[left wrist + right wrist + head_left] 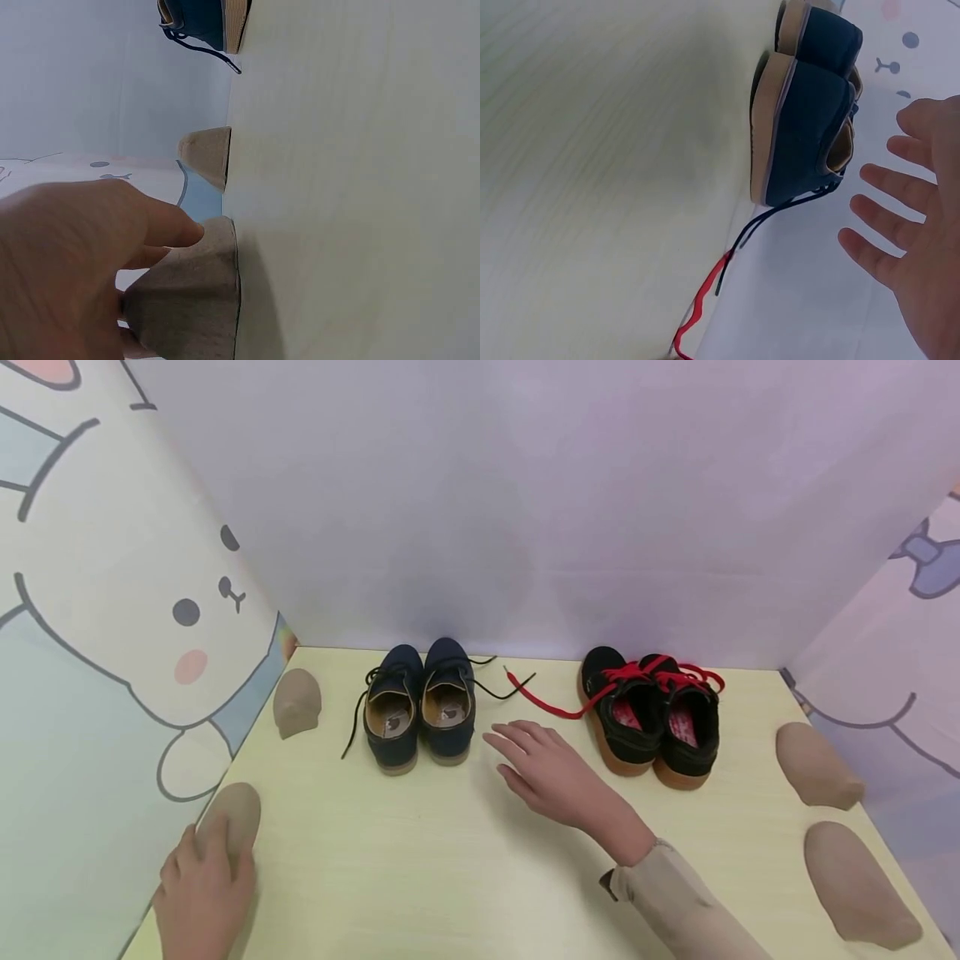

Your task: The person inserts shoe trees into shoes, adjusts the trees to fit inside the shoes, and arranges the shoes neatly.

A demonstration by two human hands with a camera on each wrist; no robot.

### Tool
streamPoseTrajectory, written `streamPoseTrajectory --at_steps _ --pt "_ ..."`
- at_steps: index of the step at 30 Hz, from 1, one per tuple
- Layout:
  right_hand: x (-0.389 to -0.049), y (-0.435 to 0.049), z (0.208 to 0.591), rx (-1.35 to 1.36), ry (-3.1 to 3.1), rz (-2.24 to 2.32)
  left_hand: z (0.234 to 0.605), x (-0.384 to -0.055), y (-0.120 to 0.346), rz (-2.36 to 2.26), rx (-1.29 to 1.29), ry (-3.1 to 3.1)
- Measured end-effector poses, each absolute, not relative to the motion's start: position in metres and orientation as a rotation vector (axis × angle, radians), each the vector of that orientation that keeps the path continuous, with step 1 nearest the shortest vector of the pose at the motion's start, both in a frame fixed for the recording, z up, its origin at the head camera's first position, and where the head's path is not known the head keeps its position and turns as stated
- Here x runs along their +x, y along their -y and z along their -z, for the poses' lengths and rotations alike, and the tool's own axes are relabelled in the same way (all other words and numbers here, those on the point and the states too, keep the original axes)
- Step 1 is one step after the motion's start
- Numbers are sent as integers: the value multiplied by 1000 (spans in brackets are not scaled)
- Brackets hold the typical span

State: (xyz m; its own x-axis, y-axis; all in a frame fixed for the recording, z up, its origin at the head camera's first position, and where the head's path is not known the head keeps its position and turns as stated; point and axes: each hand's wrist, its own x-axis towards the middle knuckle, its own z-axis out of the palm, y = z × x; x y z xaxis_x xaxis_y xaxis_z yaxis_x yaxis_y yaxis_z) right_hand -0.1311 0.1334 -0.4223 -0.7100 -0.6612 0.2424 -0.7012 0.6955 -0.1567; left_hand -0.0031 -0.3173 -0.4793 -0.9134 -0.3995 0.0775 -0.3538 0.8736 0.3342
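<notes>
My left hand (202, 893) is at a brown moulded-pulp shoe insert (195, 292) near the table's left edge, thumb on one side and fingers over the other. The insert stands flat side down. My right hand (547, 772) hangs above the table with its fingers spread and holds nothing. Just left of its fingertips stands a pair of navy shoes (448, 735), side by side, toes to the back, dark laces loose. Beyond the right hand is a pair of black shoes (690, 760) with red laces (555, 708), one lace trailing left across the table.
Another brown insert (297, 700) stands at the back left. Two more, a farther insert (816, 764) and a nearer insert (858, 885), lie along the right edge. A pale wall (487, 510) closes off the back of the yellowish table (390, 877).
</notes>
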Motion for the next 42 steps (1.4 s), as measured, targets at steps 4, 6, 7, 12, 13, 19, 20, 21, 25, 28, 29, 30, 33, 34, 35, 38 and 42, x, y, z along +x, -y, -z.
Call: streamPoseTrajectory --at_steps 4,6,7,12,13,19,20,21,25,28,29,30,33,34,35,38,42 --pt "-137 -125 423 1113 2756 -279 481 -5 318 523 651 2955" --pt "-139 -121 423 1107 2769 -243 483 -5 319 525 651 2966" --pt "-141 -120 423 1105 2772 -231 483 -5 319 519 649 2966" --pt "-147 -109 421 1103 2789 -196 484 -5 320 465 612 2960" --pt "-149 -107 420 1107 2791 -195 484 -5 320 467 616 2962" --pt "-154 -93 419 1143 2776 -159 484 -5 321 459 633 2979" --pt "-155 -91 419 1150 2767 -160 484 -5 320 454 635 2980" --pt "-156 -89 419 1157 2758 -156 484 -4 320 458 643 2981" --pt "-159 -83 417 1173 2729 -148 482 -4 320 461 657 2989" --pt "-163 -78 415 1190 2716 -121 480 -6 320 465 655 2985" --pt "-165 -76 415 1199 2709 -102 480 -6 320 469 657 2985" --pt "-166 -74 416 1207 2704 -92 480 -6 320 472 656 2988" --pt "-170 -66 418 1225 2706 -47 480 -7 320 462 666 2993" --pt "-170 -63 418 1227 2713 -23 481 -7 321 459 665 2993" --pt "-171 -60 419 1230 2719 -8 482 -7 322 462 664 2995" --pt "-172 -50 421 1235 2739 38 484 -6 324 457 648 2991" --pt "-173 -40 424 1242 2732 79 484 -7 326 458 627 2989"
